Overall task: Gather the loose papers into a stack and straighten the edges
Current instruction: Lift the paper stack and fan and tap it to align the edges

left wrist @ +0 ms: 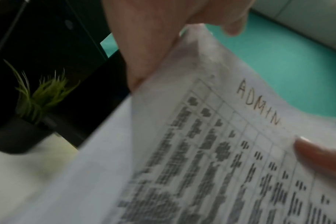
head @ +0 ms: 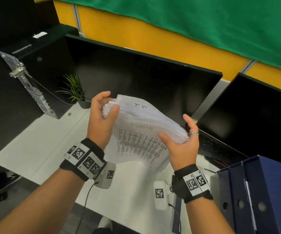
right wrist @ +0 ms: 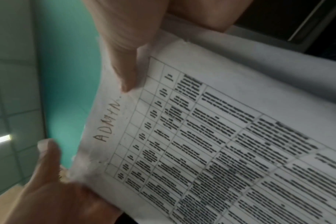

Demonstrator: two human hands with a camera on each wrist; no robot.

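A thick stack of white papers (head: 139,132) is held upright and tilted above the white desk (head: 40,141). Its front sheet is a printed table with "ADMIN" handwritten at the top (left wrist: 257,106). My left hand (head: 109,103) grips the stack's upper left corner, thumb (left wrist: 150,45) on the front and fingers curled behind. My right hand (head: 178,137) holds the right edge, thumb (right wrist: 125,60) pressed on the front sheet and fingers behind; a ring shows on one finger. The sheets' top edges fan out unevenly. The stack's lower edge hangs near the desk.
A black monitor (head: 144,78) stands right behind the papers, a second one (head: 254,115) to the right. A small potted plant (head: 75,92) and a computer tower (head: 35,73) are at the left. Dark blue binders (head: 258,191) stand at the right, near a dark keyboard (head: 215,147).
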